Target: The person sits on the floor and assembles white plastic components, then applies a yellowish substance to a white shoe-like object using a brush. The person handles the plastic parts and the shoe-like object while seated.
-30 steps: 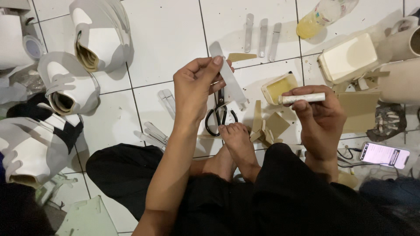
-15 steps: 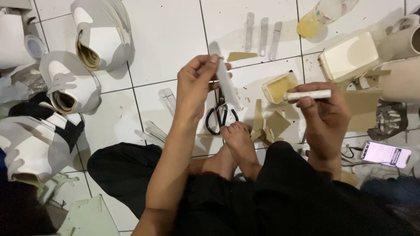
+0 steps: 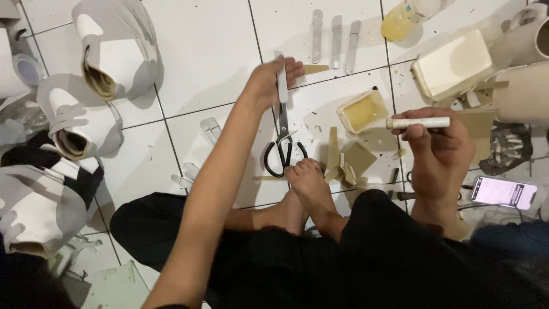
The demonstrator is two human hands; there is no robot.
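My left hand (image 3: 269,83) is stretched forward over the white tiled floor and pinches a narrow pale strip (image 3: 282,80) that hangs upright. Three similar strips (image 3: 335,40) lie side by side on the tiles just beyond it. My right hand (image 3: 437,146) grips a white stick-like tool (image 3: 420,122) held level. Between the hands lies a small open tub of yellowish glue (image 3: 362,110). Black-handled scissors (image 3: 281,146) rest on the floor below the left hand, by my bare feet (image 3: 311,189).
Rolled white and grey shaped pieces (image 3: 106,48) lie at the left. Tan cardboard offcuts (image 3: 349,160) sit near my feet. A yellowish bottle (image 3: 403,17) and a cream block (image 3: 452,63) are at the upper right, a lit phone (image 3: 503,191) at the right.
My left hand has reached forward and away from me with the pale strip, toward the three strips on the floor. The right hand has stayed nearly still with its white tool.
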